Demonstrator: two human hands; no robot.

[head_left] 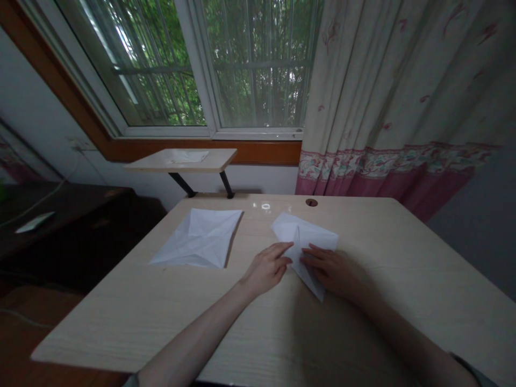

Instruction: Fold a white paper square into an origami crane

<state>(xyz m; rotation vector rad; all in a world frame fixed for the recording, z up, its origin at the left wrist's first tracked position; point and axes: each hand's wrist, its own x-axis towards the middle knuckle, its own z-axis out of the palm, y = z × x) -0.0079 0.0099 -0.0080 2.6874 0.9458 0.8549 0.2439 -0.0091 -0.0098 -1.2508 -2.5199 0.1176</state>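
Note:
A partly folded sheet of white paper (311, 233) lies on the table in front of me, with a crease line near its middle and a narrow point towards me. My left hand (266, 269) rests at its left edge, index finger stretched onto the paper and the other fingers loosely bent and apart. On the paper's right side my right hand (328, 269) lies with its fingers extended over the surface, covering part of it. Both hands touch the paper without gripping it.
Left of my hands lies another creased white sheet (201, 236) on the wooden table (242, 328). A small raised shelf (161, 161) at the back left holds more white paper (188, 156). A round cable hole (312, 202) sits near the back edge, by the curtain (363, 107).

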